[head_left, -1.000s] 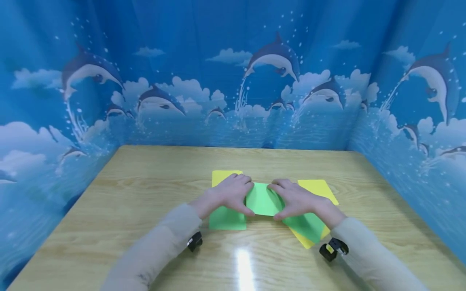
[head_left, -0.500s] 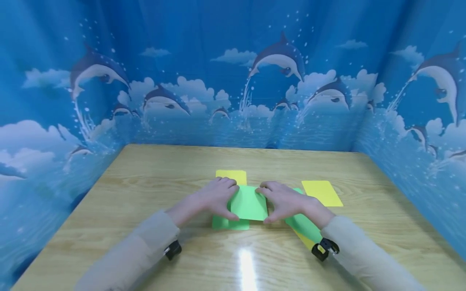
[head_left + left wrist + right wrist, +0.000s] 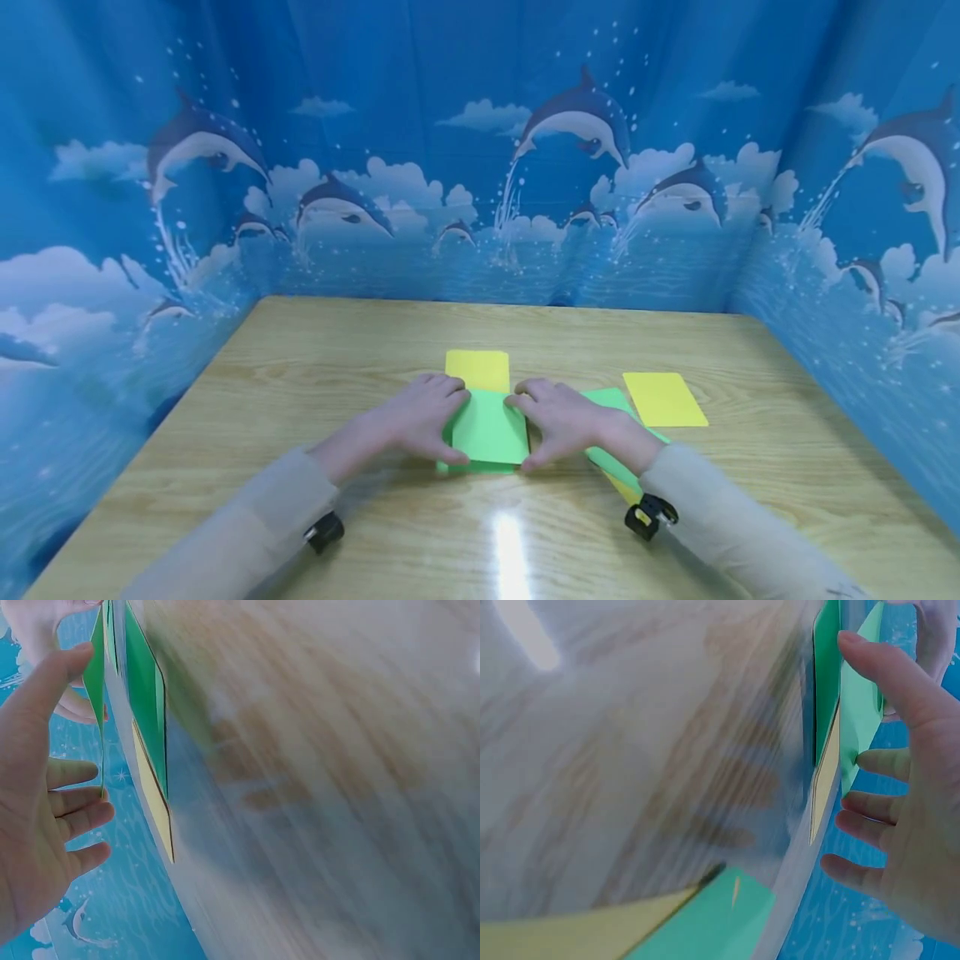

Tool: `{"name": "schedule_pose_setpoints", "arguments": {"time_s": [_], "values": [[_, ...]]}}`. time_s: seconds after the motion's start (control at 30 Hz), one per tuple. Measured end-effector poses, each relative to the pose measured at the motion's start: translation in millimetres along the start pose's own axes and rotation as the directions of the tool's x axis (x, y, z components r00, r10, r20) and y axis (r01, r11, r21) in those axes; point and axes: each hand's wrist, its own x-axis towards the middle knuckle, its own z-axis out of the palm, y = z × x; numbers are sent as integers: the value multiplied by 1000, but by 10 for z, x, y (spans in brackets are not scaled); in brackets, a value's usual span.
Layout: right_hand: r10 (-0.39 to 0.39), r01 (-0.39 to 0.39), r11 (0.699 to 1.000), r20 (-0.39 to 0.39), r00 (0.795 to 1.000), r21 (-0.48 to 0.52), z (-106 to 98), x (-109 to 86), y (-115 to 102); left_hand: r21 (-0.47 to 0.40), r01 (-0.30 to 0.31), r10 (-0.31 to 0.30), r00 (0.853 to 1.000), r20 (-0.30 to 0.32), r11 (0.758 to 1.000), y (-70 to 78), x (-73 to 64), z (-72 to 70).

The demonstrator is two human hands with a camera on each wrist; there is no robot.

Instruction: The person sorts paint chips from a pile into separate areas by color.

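A light green paper card (image 3: 490,427) is held level between both hands, one at each side edge. My left hand (image 3: 420,418) grips its left edge, thumb at the near corner and fingers at the far one. The right hand (image 3: 561,418) holds the opposite edge in the same way. In the left wrist view the held card (image 3: 96,679) hovers over another green card (image 3: 147,701), which lies on the table with a yellow card (image 3: 152,791) beyond it. From the right wrist the held card (image 3: 861,712) also appears raised above the lower green card (image 3: 826,675).
Right of the hands lie a slanted green card (image 3: 609,400), a yellow card (image 3: 664,399) and part of another yellow one (image 3: 624,487) partly under the green. The wooden table (image 3: 337,342) ends at a blue dolphin curtain (image 3: 450,125) behind and at the sides.
Both hands have carried the held green card leftward and slightly nearer, from between the two groups of cards to over the left green card. The right-hand cards are more exposed now.
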Motion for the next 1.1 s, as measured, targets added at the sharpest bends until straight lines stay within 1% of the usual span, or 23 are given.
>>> {"name": "schedule_pose_setpoints", "arguments": {"time_s": [0.13, 0.37, 0.57, 0.83, 1.1], "values": [[6, -6, 1000, 17, 1000, -7, -1, 35, -53, -11, 16, -16, 1000, -2, 1000, -19, -61, 25], [-6, 8, 997, 31, 1000, -78, 49, 94, -81, -3, 51, -51, 997, 55, 999, -23, -115, 59], [-10, 14, 993, 37, 999, -113, 83, 118, -107, 6, 43, -43, 996, 75, 999, -30, -136, 76], [-5, 11, 993, 47, 999, -118, 102, 160, -127, -1, 41, -40, 992, 120, 999, -41, -150, 109], [-2, 8, 994, 50, 999, -112, 99, 171, -122, -4, 46, -45, 990, 136, 999, -39, -130, 134]]}}
